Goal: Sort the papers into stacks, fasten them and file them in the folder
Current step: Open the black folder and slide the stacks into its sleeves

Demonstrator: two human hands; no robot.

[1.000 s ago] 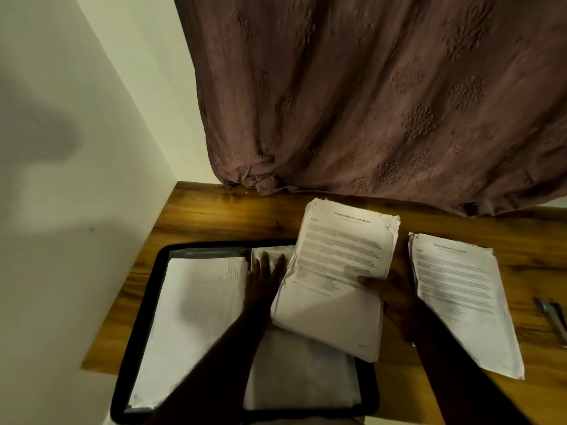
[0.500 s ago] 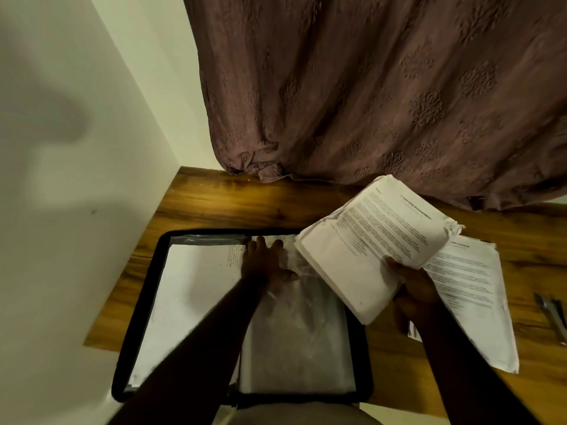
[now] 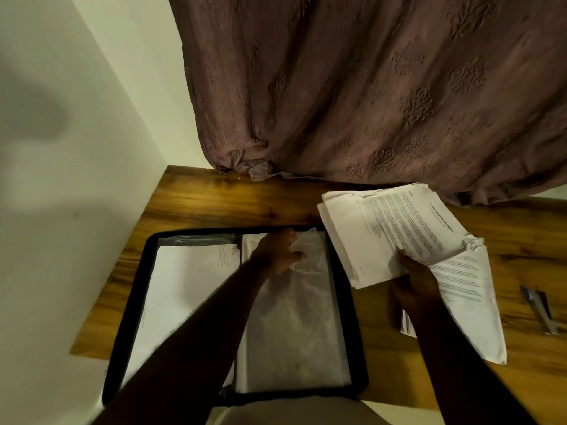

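Observation:
A black folder (image 3: 129, 305) lies open on the wooden table. Its left side holds a sheet of printed paper (image 3: 187, 289) under plastic. On its right side is a clear plastic sleeve (image 3: 294, 326). My left hand (image 3: 276, 250) pinches the top edge of that sleeve. My right hand (image 3: 414, 277) grips a thick stack of printed papers (image 3: 386, 231) by its near edge, holding it tilted above the table to the right of the folder. A second stack of papers (image 3: 472, 305) lies flat on the table beneath my right hand.
A brown patterned curtain (image 3: 368, 87) hangs over the table's far edge. A white wall (image 3: 61, 179) stands close on the left. A metal tool and a pen (image 3: 540, 308) lie at the right edge. The table (image 3: 230, 204) shows bare wood behind the folder.
My right hand has lifted the paper stack off the folder's right side and swung it to the right, turning it clockwise. My left hand has closed on the sleeve's top edge.

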